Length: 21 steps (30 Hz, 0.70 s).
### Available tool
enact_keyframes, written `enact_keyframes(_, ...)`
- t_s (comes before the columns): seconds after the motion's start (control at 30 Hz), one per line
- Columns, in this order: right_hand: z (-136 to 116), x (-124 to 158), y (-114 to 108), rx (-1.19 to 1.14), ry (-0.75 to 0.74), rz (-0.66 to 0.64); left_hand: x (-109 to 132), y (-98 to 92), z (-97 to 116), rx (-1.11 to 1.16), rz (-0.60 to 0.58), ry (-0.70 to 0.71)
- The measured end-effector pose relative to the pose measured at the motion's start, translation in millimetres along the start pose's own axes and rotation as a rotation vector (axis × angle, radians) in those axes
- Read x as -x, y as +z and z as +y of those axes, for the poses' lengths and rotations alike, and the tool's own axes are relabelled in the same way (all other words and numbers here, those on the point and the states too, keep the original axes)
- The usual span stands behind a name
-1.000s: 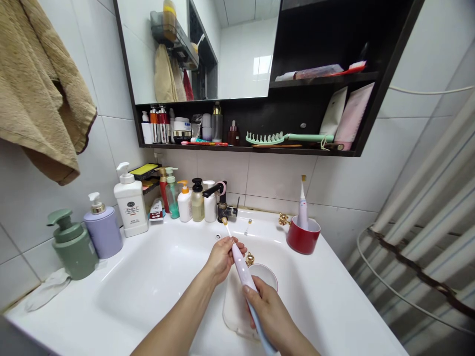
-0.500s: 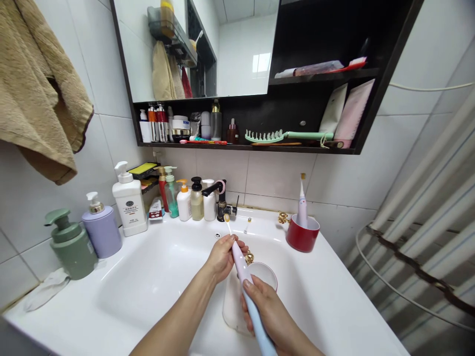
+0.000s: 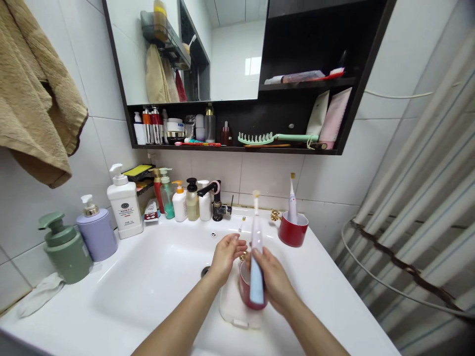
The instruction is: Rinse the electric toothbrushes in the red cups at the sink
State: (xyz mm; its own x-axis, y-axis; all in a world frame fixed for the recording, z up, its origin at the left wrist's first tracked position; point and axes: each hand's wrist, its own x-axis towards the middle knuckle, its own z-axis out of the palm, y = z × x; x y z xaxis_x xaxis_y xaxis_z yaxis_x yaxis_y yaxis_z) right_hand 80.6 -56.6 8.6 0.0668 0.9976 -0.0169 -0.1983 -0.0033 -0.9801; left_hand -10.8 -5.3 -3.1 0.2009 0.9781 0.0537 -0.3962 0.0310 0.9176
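In the head view my right hand (image 3: 273, 274) is wrapped round an electric toothbrush (image 3: 257, 262), pale pink above and light blue below. The brush stands nearly upright with its yellowish bristles at the top, slightly blurred. My left hand (image 3: 227, 254) is just to its left, apart from it, fingers loosely bent with nothing visible in them. Behind the handle is a red cup (image 3: 246, 291) with a gold handle, partly covered by the toothbrush and my right hand. Under that cup lies a flat white case (image 3: 232, 309) in the basin.
On the sink's right rim another red cup (image 3: 293, 232) holds a second electric toothbrush (image 3: 292, 205). A small brush head (image 3: 242, 225) lies near the black faucet (image 3: 218, 202). Pump bottles (image 3: 125, 207) line the left and back rim. A mirror cabinet (image 3: 237, 147) hangs above.
My right hand has swung the toothbrush upright and to the right, away from my left hand, whose fingers have come off its upper end. The view has shifted slightly right.
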Motion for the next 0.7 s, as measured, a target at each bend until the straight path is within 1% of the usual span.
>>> enact_keyframes(0.07,-6,-14,-9,0.063,-0.098,0.073,5,-1.6,-8,-0.222,-0.045,0.079)
enact_keyframes(0.13,-6,-24,-17,0.149,-0.153,0.121,13,-4.8,-15,-0.487,-0.134,0.189)
enact_keyframes(0.23,7,-30,-24,0.298,-0.191,0.173,26,-10.8,-22,-0.875,-0.261,0.338)
enact_keyframes(0.33,25,-30,-27,0.447,-0.215,0.207,32,-15.2,-27,-1.13,-0.377,0.392)
enact_keyframes(0.4,34,-29,-28,0.532,-0.231,0.217,32,-15.9,-31,-1.252,-0.441,0.402)
enact_keyframes(0.5,39,-28,-30,0.638,-0.24,0.213,28,-13.7,-36,-1.365,-0.494,0.402)
enact_keyframes(0.6,38,-30,-33,0.732,-0.242,0.202,24,-8.7,-37,-1.387,-0.498,0.394)
enact_keyframes(0.7,32,-40,-39,0.823,-0.242,0.206,15,-1.0,-32,-1.392,-0.486,0.418)
